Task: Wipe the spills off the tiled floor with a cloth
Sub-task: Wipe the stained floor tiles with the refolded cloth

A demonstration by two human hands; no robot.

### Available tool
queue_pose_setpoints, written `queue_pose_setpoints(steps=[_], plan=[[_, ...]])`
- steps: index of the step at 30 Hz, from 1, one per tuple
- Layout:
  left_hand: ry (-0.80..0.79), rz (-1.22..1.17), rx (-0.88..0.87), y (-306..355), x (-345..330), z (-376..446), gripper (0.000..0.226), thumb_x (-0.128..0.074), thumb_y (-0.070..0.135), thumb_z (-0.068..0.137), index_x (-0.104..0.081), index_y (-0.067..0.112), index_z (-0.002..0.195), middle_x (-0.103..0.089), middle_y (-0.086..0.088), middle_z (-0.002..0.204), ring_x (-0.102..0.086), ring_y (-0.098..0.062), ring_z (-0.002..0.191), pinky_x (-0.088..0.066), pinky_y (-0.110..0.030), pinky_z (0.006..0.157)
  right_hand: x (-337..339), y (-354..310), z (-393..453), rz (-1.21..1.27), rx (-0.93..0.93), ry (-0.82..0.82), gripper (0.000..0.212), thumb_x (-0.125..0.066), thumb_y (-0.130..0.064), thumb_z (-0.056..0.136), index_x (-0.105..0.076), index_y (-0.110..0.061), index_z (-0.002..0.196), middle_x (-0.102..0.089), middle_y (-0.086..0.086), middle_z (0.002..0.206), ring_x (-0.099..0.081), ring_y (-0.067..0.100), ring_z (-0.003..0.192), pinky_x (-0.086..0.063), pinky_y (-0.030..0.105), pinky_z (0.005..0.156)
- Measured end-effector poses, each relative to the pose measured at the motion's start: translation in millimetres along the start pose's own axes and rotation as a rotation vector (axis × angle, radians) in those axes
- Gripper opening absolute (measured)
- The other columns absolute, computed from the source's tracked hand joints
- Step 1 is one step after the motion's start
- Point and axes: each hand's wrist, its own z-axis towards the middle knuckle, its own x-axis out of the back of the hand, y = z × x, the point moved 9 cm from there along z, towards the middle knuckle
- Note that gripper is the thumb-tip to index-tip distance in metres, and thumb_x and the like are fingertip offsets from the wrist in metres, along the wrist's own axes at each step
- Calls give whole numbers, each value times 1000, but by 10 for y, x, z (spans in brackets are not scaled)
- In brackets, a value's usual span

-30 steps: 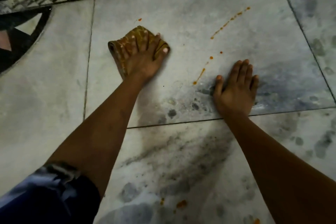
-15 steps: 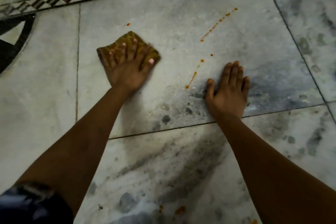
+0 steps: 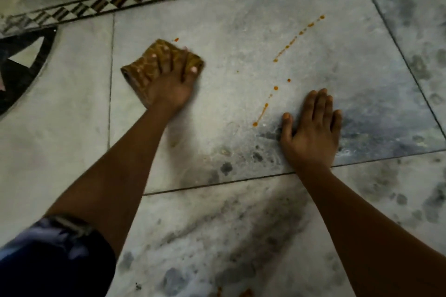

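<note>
Fingers (image 3: 166, 61): spread flat, pressing down on cloth (image 3: 142, 69); no pinch, no curl around it.
Left hand (image 3: 169, 82): palm on the near half of the cloth, forearm reaching in from lower left.
Cloth: folded brown patterned pad, flat on tiled floor (image 3: 241, 38), far-left part of the big grey tile, near the grout line on its left.
Nearest spill: single orange drop (image 3: 176, 39) just beyond the cloth's far corner, apart from it.
Main spill: dotted orange trail (image 3: 293, 40) running diagonally from the far right down to a longer streak (image 3: 261, 113), between the two hands, well to the right of the cloth.
Right hand (image 3: 311, 130): empty, fingers together and flat, braced on the floor just right of the streak's lower end.
Near edge: more orange blotches (image 3: 243, 293) at the bottom of the view, partly cut off.
Risk, smearing: likely if pushed across the trail in one long stroke with a pad already loaded; thin orange film left behind.
Risk, slipping pad: held by downward pressure only, so liable to bunch or slide out from under the palm on a fast sweep.
Risk, right hand: close enough to the streak to drag a thumb through it if shifted left.
Risk, misses: small far drop and near blotches easy to overlook against mottled marble.
</note>
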Motion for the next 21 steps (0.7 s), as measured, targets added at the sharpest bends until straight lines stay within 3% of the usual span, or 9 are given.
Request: queue_pose_setpoints(steps=[3,6,10,12,14,17,21], plan=[[12,89,-202,170,-91,-468,58,-13,63,91,1,45,144,2,6,158,4,-23,145,6,-54,112,11,-12,-5,1,1,-11,73,-22,-48,90,-14,-5,149,-11,16,157,-9,27,145,-2,41,117],[40,125,-322,-169,16,-829,66,-13,65,86,-9,38,146,-16,2,156,-11,-23,144,-4,-47,113,12,-10,-10,-1,-5,-16,73,-23,-48,90,-14,-5,149,-11,16,157,-10,28,145,-3,42,116],[88,73,0,-708,205,-249,70,-22,66,87,-12,34,148,-9,1,158,-3,-25,145,5,-54,112,-14,-3,2,-11,-6,-22,73,-22,-48,90,-12,-6,149,-10,15,157,-8,26,145,-1,41,116],[75,-27,149,-662,260,188,72,-23,69,87,-7,35,148,-1,1,158,3,-24,145,11,-57,111,-14,-4,4,-13,-6,-21,73,-21,-49,90,-12,-7,149,-9,14,157,-7,26,146,0,40,116],[41,-166,185,-448,291,580,78,-22,74,84,-4,33,149,2,2,158,6,-23,145,12,-56,111,-7,1,-2,-10,-10,-14,74,-20,-49,89,-12,-7,149,-9,14,158,-7,25,146,0,40,116],[-37,-184,77,2,220,786,81,-22,74,84,-2,30,149,6,0,158,7,-24,145,12,-53,112,-7,1,-4,-8,-6,-14,74,-20,-50,89,-12,-8,149,-9,13,158,-6,25,146,0,39,116],[-26,45,-240,374,51,204,73,-17,73,84,-8,38,147,-6,3,158,-5,-25,145,2,-53,112,1,-6,-4,-9,-16,-20,74,-22,-49,88,-13,-8,149,-10,13,157,-7,25,146,0,39,116]])
